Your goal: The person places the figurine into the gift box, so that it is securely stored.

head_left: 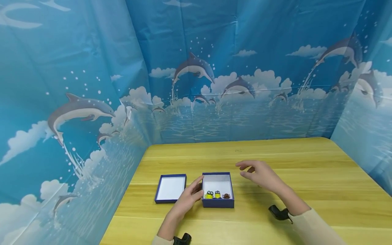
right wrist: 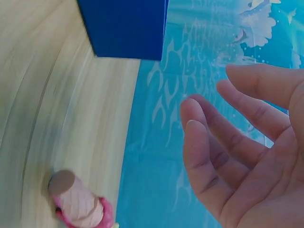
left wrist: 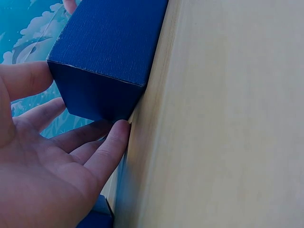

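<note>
A blue box (head_left: 218, 203) with a white inside stands on the table, its top uncovered. Inside, along the near wall, are two yellow figures (head_left: 209, 194) with big round eyes and a small brown figure (head_left: 226, 196). My left hand (head_left: 187, 198) rests against the box's left side, fingers extended; the left wrist view shows the thumb at a box corner (left wrist: 99, 90). To the right of the box my right hand (head_left: 260, 175) hovers above the table, fingers loosely bent and holding nothing. A small pink-and-beige figure (right wrist: 80, 199) lies on the table near it.
A shallow blue lid (head_left: 170, 188) with a white inside lies face up left of the box. The wooden table (head_left: 294, 160) is bordered by a blue dolphin-print curtain (head_left: 196, 112) at the back and sides.
</note>
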The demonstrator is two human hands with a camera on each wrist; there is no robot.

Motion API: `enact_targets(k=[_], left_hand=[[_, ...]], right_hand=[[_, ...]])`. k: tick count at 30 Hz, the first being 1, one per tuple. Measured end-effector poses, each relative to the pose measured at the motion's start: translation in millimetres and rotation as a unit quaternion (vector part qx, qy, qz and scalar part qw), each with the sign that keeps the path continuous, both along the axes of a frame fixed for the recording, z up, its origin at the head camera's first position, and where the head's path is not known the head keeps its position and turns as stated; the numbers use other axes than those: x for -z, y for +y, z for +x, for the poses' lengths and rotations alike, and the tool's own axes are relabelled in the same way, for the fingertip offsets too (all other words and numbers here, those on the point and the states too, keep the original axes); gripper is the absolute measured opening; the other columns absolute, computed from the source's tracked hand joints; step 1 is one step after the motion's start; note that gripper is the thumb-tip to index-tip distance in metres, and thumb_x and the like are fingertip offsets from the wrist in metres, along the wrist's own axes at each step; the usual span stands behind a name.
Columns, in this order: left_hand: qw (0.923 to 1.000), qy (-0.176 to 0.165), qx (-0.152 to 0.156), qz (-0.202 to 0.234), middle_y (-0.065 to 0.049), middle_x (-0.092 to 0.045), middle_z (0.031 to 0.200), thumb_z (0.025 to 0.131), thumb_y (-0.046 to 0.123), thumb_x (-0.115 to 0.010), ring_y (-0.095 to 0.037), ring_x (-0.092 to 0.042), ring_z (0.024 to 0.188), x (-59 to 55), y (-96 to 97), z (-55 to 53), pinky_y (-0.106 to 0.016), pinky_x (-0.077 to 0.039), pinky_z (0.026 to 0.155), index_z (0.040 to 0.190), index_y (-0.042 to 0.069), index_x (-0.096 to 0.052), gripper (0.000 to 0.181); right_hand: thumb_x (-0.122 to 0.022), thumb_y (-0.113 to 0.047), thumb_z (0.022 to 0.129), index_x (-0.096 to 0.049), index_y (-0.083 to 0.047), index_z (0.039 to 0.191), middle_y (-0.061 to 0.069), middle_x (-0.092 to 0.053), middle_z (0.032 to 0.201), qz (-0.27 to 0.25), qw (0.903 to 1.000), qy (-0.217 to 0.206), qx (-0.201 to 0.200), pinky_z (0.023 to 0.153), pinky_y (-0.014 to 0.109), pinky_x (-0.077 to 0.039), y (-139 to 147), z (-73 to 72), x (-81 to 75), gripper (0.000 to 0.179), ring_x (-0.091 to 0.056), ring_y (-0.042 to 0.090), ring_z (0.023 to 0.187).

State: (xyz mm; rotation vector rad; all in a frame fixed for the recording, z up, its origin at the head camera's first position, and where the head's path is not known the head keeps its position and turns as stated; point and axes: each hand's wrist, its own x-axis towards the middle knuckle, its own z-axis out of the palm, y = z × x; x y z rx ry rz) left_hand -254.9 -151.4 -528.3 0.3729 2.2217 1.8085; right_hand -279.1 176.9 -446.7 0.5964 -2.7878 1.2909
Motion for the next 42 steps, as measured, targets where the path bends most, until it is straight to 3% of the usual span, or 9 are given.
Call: enact_targets(k=[8, 15, 21, 33, 42], left_hand=[[1.0000, 0.004, 0.001, 0.001, -0.018, -0.037, 0.157, 0.105, 0.027, -0.056, -0.037, -0.035, 0.144, -0.4, -1.1, 0.5, -0.050, -0.038, 0.112, 0.157, 0.034, -0.036, 0.056], [1.0000, 0.006, -0.001, 0.000, -0.017, -0.037, 0.157, 0.105, 0.027, -0.055, -0.037, -0.035, 0.143, -0.7, -0.8, 0.1, -0.050, -0.038, 0.112, 0.157, 0.034, -0.036, 0.056], [1.0000, 0.003, -0.001, 0.005, -0.017, -0.038, 0.156, 0.105, 0.027, -0.055, -0.036, -0.036, 0.143, -1.1, -1.0, -0.1, -0.049, -0.038, 0.112, 0.156, 0.035, -0.037, 0.054], [1.0000, 0.002, 0.002, 0.006, -0.018, -0.036, 0.157, 0.105, 0.027, -0.055, -0.036, -0.035, 0.144, -1.3, 0.3, -0.6, -0.050, -0.037, 0.113, 0.157, 0.033, -0.036, 0.055], [1.0000, 0.001, 0.003, 0.005, -0.018, -0.036, 0.157, 0.105, 0.027, -0.054, -0.036, -0.034, 0.144, -2.4, 0.0, -0.9, -0.051, -0.036, 0.113, 0.157, 0.033, -0.035, 0.056]], right_hand=[[-0.069, -0.018, 0.098, -0.067, -0.021, 0.131, 0.002, -0.069, 0.118, -0.012, 0.9991, 0.025, 0.032, 0.066, 0.034, -0.056, 24.4, -0.9, 9.5, 0.034, -0.064, 0.021, 0.097], [-0.070, -0.017, 0.096, -0.066, -0.016, 0.133, 0.003, -0.070, 0.115, -0.007, 0.9952, 0.076, 0.061, 0.070, 0.034, -0.056, 42.5, 1.8, 19.1, 0.037, -0.065, 0.023, 0.096], [-0.070, -0.019, 0.097, -0.063, -0.013, 0.136, 0.008, -0.068, 0.120, -0.006, 0.9919, 0.095, 0.085, 0.073, 0.039, -0.056, 54.9, 5.6, 26.2, 0.040, -0.066, 0.028, 0.100], [-0.071, -0.021, 0.096, -0.058, -0.009, 0.141, 0.018, -0.067, 0.119, -0.007, 0.9867, 0.093, 0.133, 0.071, 0.040, -0.057, 74.7, 1.2, 44.0, 0.048, -0.066, 0.036, 0.100], [-0.073, -0.030, 0.094, -0.051, -0.004, 0.145, 0.024, -0.064, 0.125, -0.003, 0.9886, 0.038, 0.146, 0.075, 0.046, -0.058, 80.1, -3.9, 59.3, 0.061, -0.064, 0.040, 0.105]])
